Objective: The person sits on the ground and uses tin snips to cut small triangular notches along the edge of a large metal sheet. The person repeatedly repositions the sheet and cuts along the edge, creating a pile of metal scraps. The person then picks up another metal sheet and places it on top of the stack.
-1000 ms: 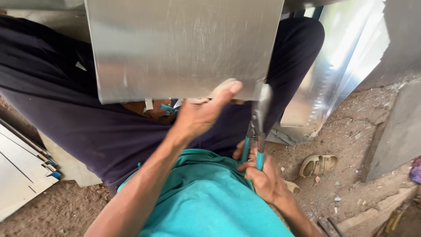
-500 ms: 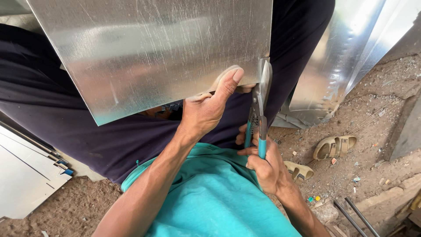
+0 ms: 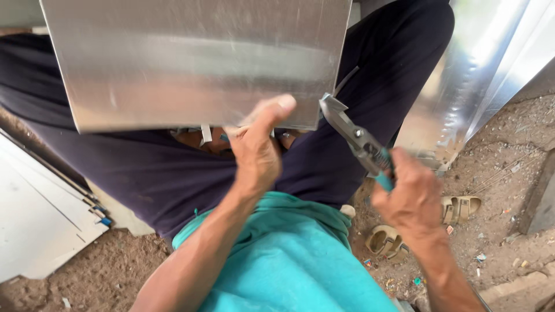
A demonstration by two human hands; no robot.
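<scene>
A shiny sheet of metal lies across my lap, over dark trousers. My left hand grips its near edge, thumb pressed on top. My right hand holds tin snips by their teal handles. The snips point up and left, and their jaws touch the sheet's lower right corner. Under the sheet, between my legs, part of another hand or foot shows, mostly hidden.
More metal sheeting leans at the right. White flat panels lie on the dirt at the left. A pair of tan sandals rests on the ground at the right, among small scraps.
The snips have tilted from upright along the sheet's right edge to a slant at its lower right corner. My right hand moved right and up. The sheet shifted in my left hand.
</scene>
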